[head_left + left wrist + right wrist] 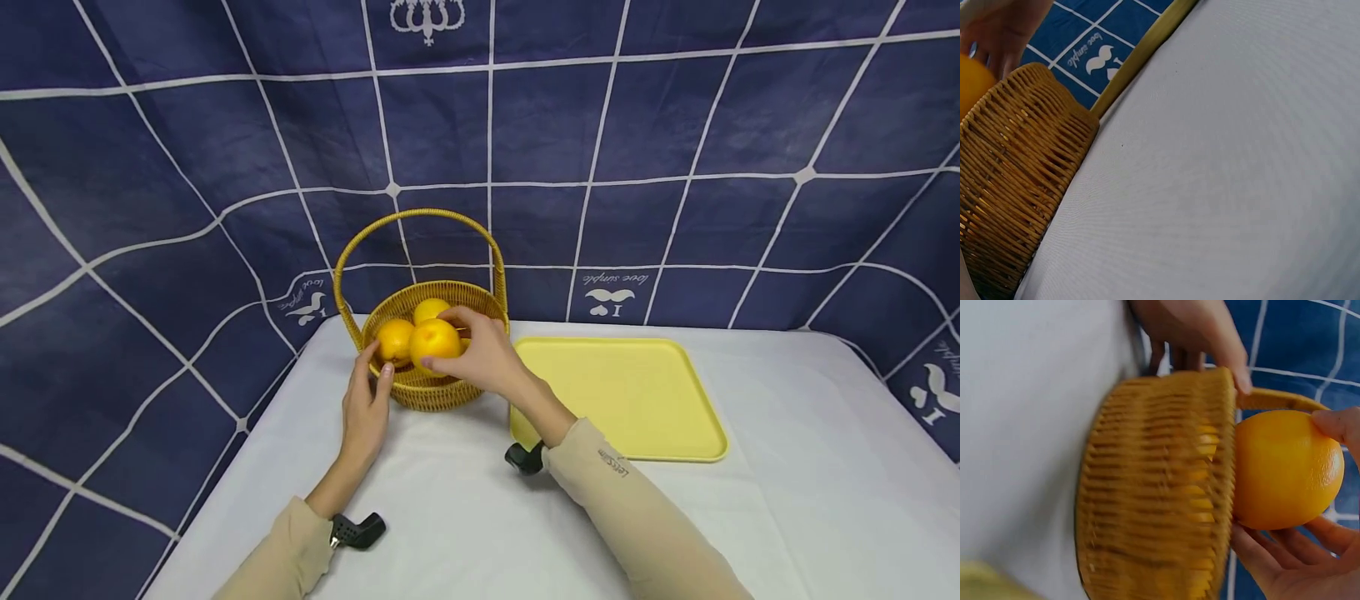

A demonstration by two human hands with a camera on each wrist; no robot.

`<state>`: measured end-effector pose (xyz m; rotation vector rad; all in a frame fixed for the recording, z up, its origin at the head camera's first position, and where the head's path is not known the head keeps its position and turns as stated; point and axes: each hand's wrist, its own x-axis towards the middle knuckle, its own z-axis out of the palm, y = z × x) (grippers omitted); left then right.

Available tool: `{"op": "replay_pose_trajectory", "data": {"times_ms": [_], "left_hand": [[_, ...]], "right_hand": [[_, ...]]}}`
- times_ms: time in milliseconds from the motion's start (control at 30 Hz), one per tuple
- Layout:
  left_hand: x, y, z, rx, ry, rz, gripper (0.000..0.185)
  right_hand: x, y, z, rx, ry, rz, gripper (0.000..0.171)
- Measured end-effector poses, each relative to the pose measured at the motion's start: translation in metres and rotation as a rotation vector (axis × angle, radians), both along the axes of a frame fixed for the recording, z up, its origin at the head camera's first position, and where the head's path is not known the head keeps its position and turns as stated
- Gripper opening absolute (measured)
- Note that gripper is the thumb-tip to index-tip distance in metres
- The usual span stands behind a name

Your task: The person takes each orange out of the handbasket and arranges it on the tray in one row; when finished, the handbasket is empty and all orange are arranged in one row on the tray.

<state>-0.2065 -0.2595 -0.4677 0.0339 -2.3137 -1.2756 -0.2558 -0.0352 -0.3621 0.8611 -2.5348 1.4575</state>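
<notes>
A round woven basket (432, 398) with a tall arched handle (422, 213) holds several oranges, among them one at the left (395, 340) and one at the back (431, 309). My right hand (483, 354) grips another orange (436, 343) between thumb and fingers, over the basket's front rim. This orange (1285, 469) shows level with the rim in the right wrist view. Against the basket's left side rests my left hand (367, 408), its thumb at the rim and its fingers fairly straight along the outside. The oranges deeper down are partly hidden by the wicker.
A yellow rectangular tray (622, 400) lies right of the basket, under my right forearm. White cloth (450, 500) covers the table. Behind it hangs a dark blue curtain (555, 225) with white grid lines. A black wrist device (358, 531) sticks out from my left wrist.
</notes>
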Motion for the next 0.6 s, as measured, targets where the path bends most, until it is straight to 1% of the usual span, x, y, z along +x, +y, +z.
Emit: {"op": "replay_pose_trajectory", "data": {"times_ms": [100,267,467,600], "left_hand": [[0.000,0.001,0.000,0.000,-0.002,-0.002,0.054],[0.001,0.002,0.000,0.000,-0.006,0.002,0.054],[-0.001,0.002,0.001,0.006,0.013,-0.003,0.053],[-0.002,0.000,0.001,-0.003,0.013,0.000,0.053]], "right_hand": [[0.003,0.020,0.003,-0.055,-0.006,-0.009,0.059],[0.002,0.052,0.006,-0.103,-0.030,-0.072,0.057],[-0.006,0.076,0.011,-0.071,-0.066,-0.188,0.060],[-0.012,0.084,0.008,-0.033,-0.118,-0.308,0.065]]}}
